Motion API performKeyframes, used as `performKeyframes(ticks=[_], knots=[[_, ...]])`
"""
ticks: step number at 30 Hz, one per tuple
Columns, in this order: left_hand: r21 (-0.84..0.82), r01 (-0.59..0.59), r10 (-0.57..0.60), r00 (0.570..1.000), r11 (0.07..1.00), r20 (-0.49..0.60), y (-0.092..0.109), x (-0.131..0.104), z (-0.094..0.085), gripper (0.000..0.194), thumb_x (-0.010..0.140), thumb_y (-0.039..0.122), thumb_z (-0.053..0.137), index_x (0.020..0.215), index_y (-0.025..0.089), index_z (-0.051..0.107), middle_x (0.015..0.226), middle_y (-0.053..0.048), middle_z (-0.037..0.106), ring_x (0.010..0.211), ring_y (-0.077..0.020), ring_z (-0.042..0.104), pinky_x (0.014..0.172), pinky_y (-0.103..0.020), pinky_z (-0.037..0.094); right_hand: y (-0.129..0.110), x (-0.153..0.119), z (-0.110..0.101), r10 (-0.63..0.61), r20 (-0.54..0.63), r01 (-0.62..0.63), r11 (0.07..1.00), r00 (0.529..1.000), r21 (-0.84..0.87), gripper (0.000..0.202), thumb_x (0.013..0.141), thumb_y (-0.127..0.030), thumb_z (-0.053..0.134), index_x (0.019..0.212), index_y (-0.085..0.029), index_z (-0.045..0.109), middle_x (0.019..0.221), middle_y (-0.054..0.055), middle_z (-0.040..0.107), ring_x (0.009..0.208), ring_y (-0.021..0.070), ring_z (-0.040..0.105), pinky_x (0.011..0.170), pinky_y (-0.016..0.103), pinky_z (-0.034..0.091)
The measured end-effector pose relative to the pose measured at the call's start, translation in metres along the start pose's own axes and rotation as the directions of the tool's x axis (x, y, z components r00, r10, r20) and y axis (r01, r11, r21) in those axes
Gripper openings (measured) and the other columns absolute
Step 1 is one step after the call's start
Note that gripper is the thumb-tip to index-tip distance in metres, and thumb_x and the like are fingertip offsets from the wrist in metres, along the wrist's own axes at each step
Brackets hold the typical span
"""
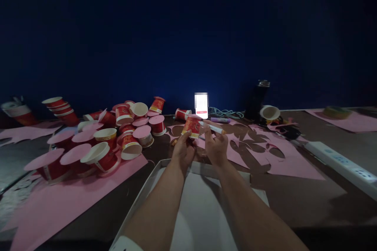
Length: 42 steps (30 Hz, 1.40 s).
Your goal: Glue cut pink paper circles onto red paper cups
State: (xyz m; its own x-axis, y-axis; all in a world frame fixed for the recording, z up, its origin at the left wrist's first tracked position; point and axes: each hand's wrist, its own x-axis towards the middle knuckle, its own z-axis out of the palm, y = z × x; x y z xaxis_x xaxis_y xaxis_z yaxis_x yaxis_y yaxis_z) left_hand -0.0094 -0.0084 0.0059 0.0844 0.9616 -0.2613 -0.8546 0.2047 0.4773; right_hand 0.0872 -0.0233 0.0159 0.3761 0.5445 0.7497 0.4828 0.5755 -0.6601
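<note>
My left hand (pixel 184 151) is closed around a red paper cup (pixel 193 126) with a yellow band near its lower edge. Pink paper shows along the cup's top. In my right hand (pixel 216 145) is a white marker pen (pixel 215 128) with an orange end, held between thumb and fingers. The pen's left end comes close to the cup; whether it touches I cannot tell. Below both forearms lies a shallow white cardboard box (pixel 200 204). Another red cup (pixel 183 114) lies on its side just behind the held one.
Several red paper cups, many with pink discs (pixel 75 153), crowd the left over a pink sheet (pixel 67 200). Cut pink scraps (pixel 290 160) spread to the right. A lit phone (pixel 201 106) stands behind my hands, near a purple marker (pixel 220 120). A white power strip (pixel 341 164) lies far right.
</note>
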Motion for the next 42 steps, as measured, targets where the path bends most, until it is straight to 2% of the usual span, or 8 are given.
performKeyframes(ticks=[7,15,20,28,34,42], knots=[[-0.004,0.014,-0.014,1.000,1.000,0.026,0.0000,-0.0007,-0.0012,0.006,0.075,0.008,0.061,0.079,0.013,0.059,0.063,0.001,0.058,0.049,-0.0047,0.047,0.044,-0.015,0.038,0.0014,0.0001,0.0003,-0.004,0.026,0.004,1.000,1.000,0.016,0.024,0.090,-0.033,0.050,0.097,-0.021,0.070,0.095,0.006,0.072,0.087,0.0192,0.066,0.083,0.036,0.052],[0.006,0.011,-0.011,1.000,1.000,0.000,-0.0005,0.0003,-0.0005,0.008,0.076,0.007,0.058,0.074,0.014,0.059,0.064,0.000,0.059,0.050,-0.0053,0.046,0.044,-0.016,0.036,-0.0011,0.0003,-0.0006,0.020,0.028,-0.020,1.000,0.999,-0.008,0.028,0.090,-0.036,0.048,0.095,-0.020,0.070,0.096,0.007,0.072,0.090,0.0196,0.065,0.084,0.036,0.051],[0.008,0.006,-0.007,1.000,1.000,0.013,0.0000,0.0011,-0.0011,0.010,0.075,0.006,0.059,0.080,0.014,0.062,0.068,-0.001,0.061,0.053,-0.0067,0.049,0.045,-0.017,0.035,-0.0004,0.0003,-0.0013,0.052,0.013,-0.052,0.998,0.999,-0.019,0.028,0.089,-0.037,0.049,0.097,-0.020,0.071,0.092,0.008,0.072,0.084,0.0193,0.066,0.079,0.035,0.052],[0.022,0.008,-0.009,0.999,1.000,0.052,0.0017,0.0008,-0.0023,0.015,0.076,0.012,0.063,0.090,0.018,0.064,0.071,-0.001,0.063,0.053,-0.0073,0.050,0.046,-0.017,0.036,-0.0012,-0.0007,-0.0015,0.085,0.011,-0.084,0.995,0.996,-0.058,0.027,0.089,-0.036,0.051,0.090,-0.021,0.073,0.084,0.006,0.072,0.083,0.0200,0.066,0.080,0.034,0.050],[0.014,0.024,-0.024,0.998,1.000,0.058,0.0008,0.0024,-0.0035,0.010,0.077,0.011,0.060,0.086,0.016,0.064,0.071,-0.002,0.063,0.055,-0.0078,0.051,0.047,-0.017,0.036,0.0006,-0.0012,-0.0006,0.065,0.011,-0.064,0.995,0.998,-0.071,0.028,0.089,-0.038,0.051,0.094,-0.021,0.072,0.079,0.006,0.072,0.080,0.0204,0.066,0.078,0.035,0.051],[-0.041,0.028,-0.026,0.999,0.999,0.039,0.0028,0.0020,-0.0028,0.007,0.077,0.009,0.060,0.079,0.015,0.062,0.071,-0.002,0.063,0.057,-0.0082,0.054,0.046,-0.018,0.037,-0.0001,-0.0004,-0.0022,0.057,0.005,-0.057,0.997,0.998,-0.057,0.027,0.089,-0.036,0.050,0.094,-0.022,0.072,0.086,0.006,0.072,0.083,0.0194,0.066,0.080,0.035,0.051]])
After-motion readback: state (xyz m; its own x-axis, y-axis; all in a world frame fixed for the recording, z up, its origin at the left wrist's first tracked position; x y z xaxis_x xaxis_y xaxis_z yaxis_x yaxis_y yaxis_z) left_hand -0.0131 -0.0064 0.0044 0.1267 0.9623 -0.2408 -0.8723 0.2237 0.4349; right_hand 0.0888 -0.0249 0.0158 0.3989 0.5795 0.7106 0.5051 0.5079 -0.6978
